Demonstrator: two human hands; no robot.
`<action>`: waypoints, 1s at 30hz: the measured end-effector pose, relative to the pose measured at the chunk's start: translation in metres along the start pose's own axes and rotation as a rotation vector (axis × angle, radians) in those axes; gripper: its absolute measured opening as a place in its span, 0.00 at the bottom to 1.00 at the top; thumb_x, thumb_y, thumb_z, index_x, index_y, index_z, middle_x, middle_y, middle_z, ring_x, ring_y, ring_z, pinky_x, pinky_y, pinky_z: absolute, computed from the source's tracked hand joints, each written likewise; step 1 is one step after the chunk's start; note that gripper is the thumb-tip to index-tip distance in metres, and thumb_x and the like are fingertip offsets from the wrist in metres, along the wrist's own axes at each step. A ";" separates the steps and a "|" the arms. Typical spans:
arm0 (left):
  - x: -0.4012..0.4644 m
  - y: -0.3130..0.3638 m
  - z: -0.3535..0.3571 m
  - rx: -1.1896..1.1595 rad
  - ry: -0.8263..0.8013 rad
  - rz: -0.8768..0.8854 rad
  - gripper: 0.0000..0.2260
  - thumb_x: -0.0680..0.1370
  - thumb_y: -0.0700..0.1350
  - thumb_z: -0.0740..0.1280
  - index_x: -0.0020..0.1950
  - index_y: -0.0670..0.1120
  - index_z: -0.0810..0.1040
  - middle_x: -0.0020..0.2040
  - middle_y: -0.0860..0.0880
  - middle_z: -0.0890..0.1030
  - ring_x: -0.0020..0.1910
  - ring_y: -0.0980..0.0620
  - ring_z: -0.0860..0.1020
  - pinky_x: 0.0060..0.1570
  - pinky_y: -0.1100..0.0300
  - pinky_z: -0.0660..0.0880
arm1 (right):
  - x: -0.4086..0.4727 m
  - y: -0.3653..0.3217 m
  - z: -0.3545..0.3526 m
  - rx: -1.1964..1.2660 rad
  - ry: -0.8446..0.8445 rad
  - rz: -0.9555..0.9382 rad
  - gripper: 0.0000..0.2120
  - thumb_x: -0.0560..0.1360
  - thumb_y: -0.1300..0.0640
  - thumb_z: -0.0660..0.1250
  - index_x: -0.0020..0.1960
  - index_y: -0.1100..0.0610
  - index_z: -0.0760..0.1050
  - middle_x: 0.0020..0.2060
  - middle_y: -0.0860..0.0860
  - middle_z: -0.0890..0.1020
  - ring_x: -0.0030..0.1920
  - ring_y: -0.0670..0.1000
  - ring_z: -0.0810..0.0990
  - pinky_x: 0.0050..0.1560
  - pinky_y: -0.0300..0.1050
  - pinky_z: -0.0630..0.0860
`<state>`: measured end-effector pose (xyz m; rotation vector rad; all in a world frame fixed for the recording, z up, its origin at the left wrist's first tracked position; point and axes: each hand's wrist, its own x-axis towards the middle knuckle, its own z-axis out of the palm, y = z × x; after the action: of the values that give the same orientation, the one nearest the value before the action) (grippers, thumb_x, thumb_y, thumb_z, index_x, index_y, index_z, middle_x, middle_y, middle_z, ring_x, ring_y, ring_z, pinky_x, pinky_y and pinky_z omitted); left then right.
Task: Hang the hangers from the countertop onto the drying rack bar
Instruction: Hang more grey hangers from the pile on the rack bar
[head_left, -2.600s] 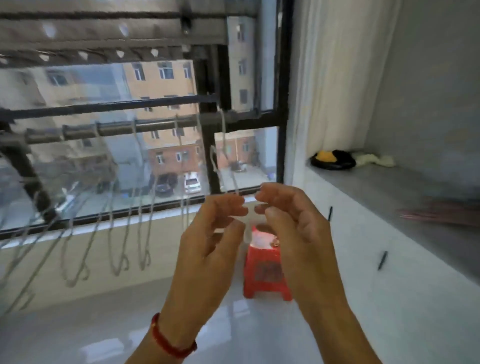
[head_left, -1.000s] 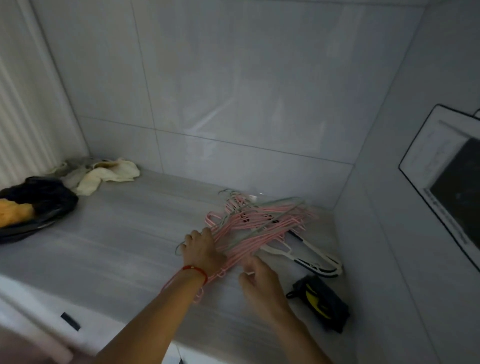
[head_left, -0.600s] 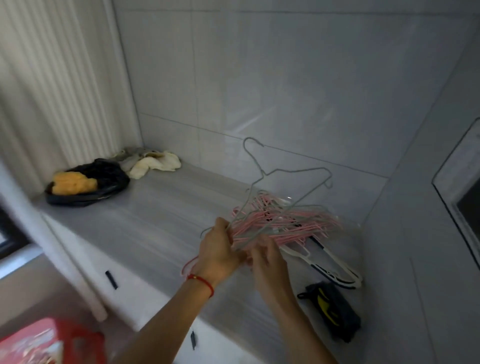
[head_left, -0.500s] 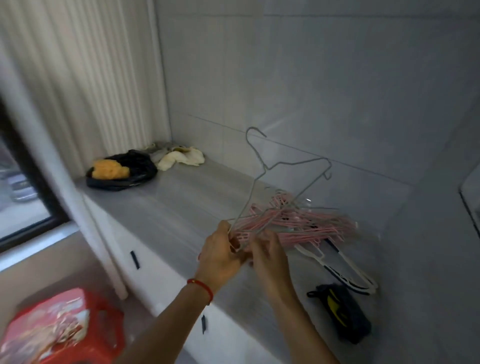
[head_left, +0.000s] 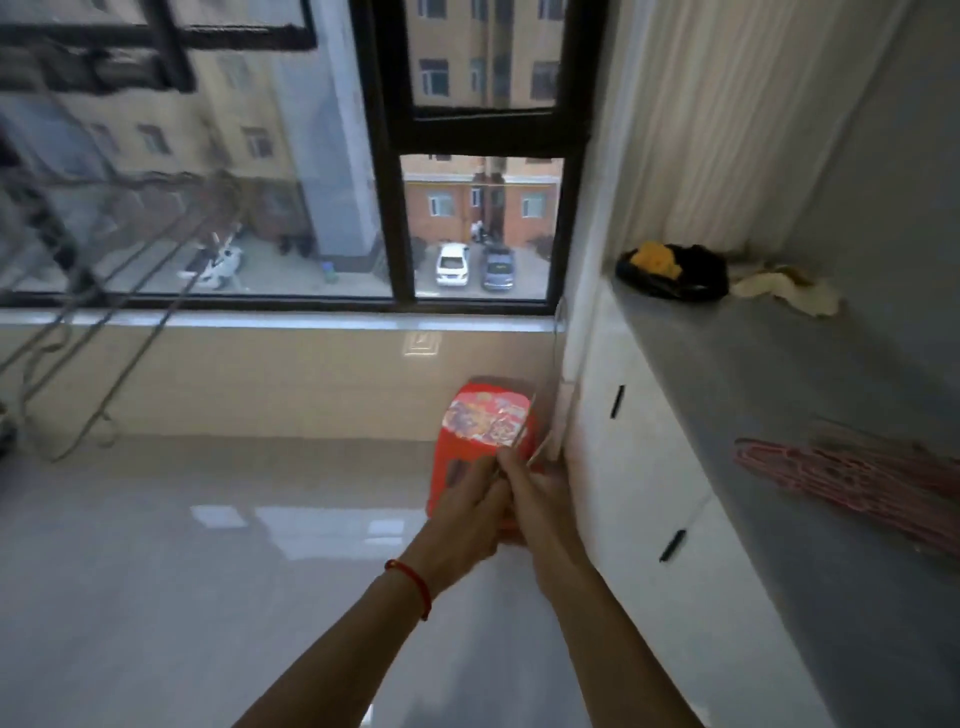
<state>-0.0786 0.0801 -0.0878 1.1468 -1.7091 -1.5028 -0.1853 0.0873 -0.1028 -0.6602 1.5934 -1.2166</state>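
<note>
Where half a second earlier the view faced the countertop (head_left: 779, 395) and a grey wire hanger was being lifted clear of the pile, it now faces the window, so the carry toward the drying rack has begun. The left hand (head_left: 462, 525) and right hand (head_left: 540, 506) meet in front of the red stool (head_left: 485, 441), fingers curled together; a thin pale line rising from them toward the cabinet corner is probably that wire hanger, though blur prevents certainty. The remaining pink hangers (head_left: 852, 478) lie on the countertop at right, well apart from both hands. The drying rack bar (head_left: 104, 182), blurred, crosses the upper left with hung hangers (head_left: 130, 312) trailing below it. Between hands and bar lies open floor; the stool stands just beside the white cabinet (head_left: 634, 467), whose front edge bounds the right side. The swing leftward and upward appears unobstructed, provided the hook clears the hangers already on the bar.
</note>
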 end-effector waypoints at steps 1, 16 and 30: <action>-0.018 -0.011 -0.016 -0.023 0.048 -0.036 0.11 0.87 0.51 0.56 0.64 0.49 0.74 0.50 0.42 0.84 0.34 0.56 0.82 0.37 0.57 0.79 | -0.009 0.008 0.021 -0.011 -0.066 0.031 0.21 0.79 0.41 0.68 0.58 0.59 0.81 0.43 0.54 0.88 0.35 0.50 0.87 0.34 0.50 0.85; -0.296 -0.123 -0.232 -0.178 0.651 -0.516 0.30 0.81 0.69 0.43 0.80 0.59 0.59 0.57 0.39 0.81 0.35 0.48 0.73 0.32 0.63 0.75 | -0.192 0.127 0.304 -0.538 -0.681 0.239 0.28 0.79 0.32 0.63 0.63 0.56 0.79 0.53 0.54 0.86 0.49 0.54 0.87 0.52 0.51 0.86; -0.481 -0.145 -0.471 -0.358 1.098 -0.385 0.31 0.83 0.67 0.44 0.75 0.51 0.68 0.46 0.39 0.79 0.40 0.45 0.81 0.24 0.61 0.76 | -0.364 0.124 0.572 -0.482 -1.013 0.149 0.23 0.79 0.45 0.70 0.64 0.62 0.77 0.48 0.58 0.88 0.43 0.59 0.89 0.50 0.57 0.87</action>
<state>0.5795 0.2826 -0.0854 1.6886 -0.4815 -0.9539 0.4918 0.2171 -0.0872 -1.1933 1.0043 -0.2394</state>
